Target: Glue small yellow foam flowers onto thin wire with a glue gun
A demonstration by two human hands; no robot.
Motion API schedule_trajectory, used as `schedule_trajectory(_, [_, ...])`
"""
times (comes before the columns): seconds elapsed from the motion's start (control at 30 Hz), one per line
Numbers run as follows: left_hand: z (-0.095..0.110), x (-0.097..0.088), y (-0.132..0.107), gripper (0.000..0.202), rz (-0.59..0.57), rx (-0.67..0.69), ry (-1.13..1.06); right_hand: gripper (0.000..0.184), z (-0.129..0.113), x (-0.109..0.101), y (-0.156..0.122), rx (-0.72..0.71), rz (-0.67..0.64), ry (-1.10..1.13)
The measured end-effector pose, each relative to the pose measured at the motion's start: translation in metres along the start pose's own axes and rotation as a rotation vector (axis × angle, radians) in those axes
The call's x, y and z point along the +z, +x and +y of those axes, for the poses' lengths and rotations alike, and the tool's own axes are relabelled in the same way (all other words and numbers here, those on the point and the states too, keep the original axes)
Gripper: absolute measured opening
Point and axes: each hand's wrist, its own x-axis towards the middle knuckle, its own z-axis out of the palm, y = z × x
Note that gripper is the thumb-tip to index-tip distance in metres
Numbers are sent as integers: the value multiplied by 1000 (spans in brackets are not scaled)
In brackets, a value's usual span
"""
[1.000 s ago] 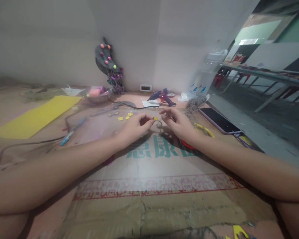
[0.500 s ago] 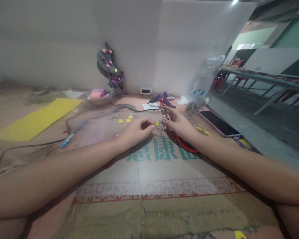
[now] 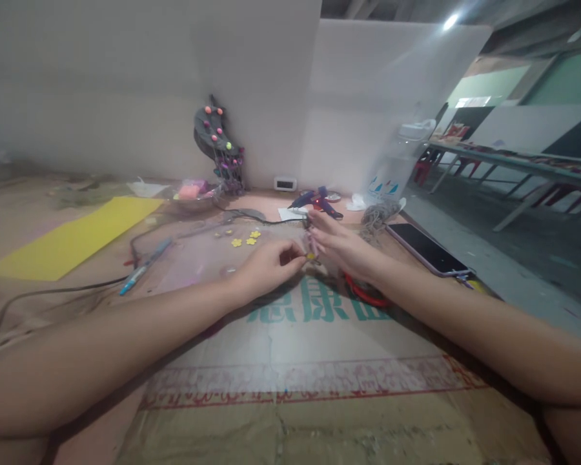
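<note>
My left hand (image 3: 269,266) pinches a small yellow flower piece (image 3: 310,256) between thumb and fingertips, just above a flattened cardboard sheet (image 3: 310,381) printed with green characters. My right hand (image 3: 341,244) is right beside it, fingers closed on a thin small tool (image 3: 312,237) whose tip points down at the yellow piece. The two hands almost touch. What kind of tool it is I cannot tell. Several more yellow flower pieces (image 3: 244,241) lie on the cardboard just behind my left hand.
A yellow foam sheet (image 3: 72,236) and a blue pen (image 3: 142,270) lie at left. A glue gun (image 3: 318,201), a twine bundle (image 3: 377,214), a phone (image 3: 427,248) and a red ring (image 3: 365,295) are at right. A beaded dark ornament (image 3: 217,145) leans on the wall.
My right hand picked up the thin tool and brought it in to the yellow piece held by my left hand. The camera view tilted up slightly.
</note>
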Motion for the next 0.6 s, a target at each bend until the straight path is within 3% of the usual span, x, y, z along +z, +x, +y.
schedule_trajectory(0.13, [1,-1,-1,20,-14,0,-2,53,5,4,-9,-43,-131,-176])
schedule_trajectory(0.33, [1,-1,-2,23,-19,-33,-4,22,4,-18,-7,-164,-34,-665])
schedule_trajectory(0.6, [0,-2,-3,23,59,1,221,23,5,-14,-14,-309,-96,-950])
